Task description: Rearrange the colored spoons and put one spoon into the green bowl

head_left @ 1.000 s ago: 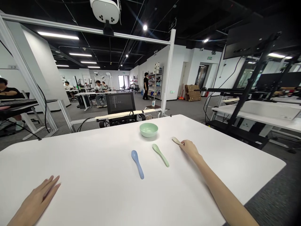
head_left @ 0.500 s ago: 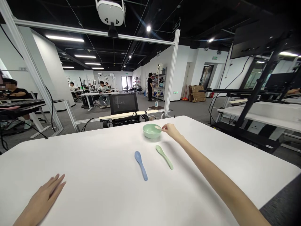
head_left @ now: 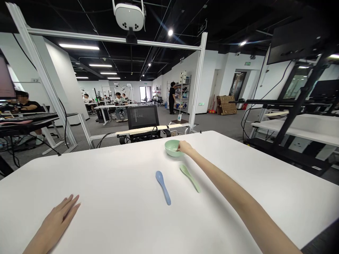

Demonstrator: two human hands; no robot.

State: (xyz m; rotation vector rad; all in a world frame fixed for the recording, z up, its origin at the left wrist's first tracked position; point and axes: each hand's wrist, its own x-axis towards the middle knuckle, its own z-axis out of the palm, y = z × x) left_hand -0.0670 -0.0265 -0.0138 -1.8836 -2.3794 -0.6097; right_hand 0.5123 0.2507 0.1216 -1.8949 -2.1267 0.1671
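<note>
A pale green bowl (head_left: 172,148) stands near the far edge of the white table (head_left: 106,180). My right hand (head_left: 185,147) is at the bowl's right rim, with its fingers pinched over the inside. Any cream spoon in those fingers is hidden by the hand and the bowl wall. A green spoon (head_left: 190,178) lies just in front of the bowl, close to my right forearm. To its left lies a blue spoon (head_left: 163,187). My left hand (head_left: 57,220) rests flat and open on the near left of the table, touching nothing else.
The table's far edge runs just behind the bowl. Beyond it are a black office chair (head_left: 142,118) and a white metal frame (head_left: 113,38). A seated person (head_left: 25,107) works at a desk on the left, and another person (head_left: 172,98) stands far back.
My right hand has moved left from beside the green spoon to the bowl's rim. The cream spoon it held is no longer visible. My left hand has stayed in place.
</note>
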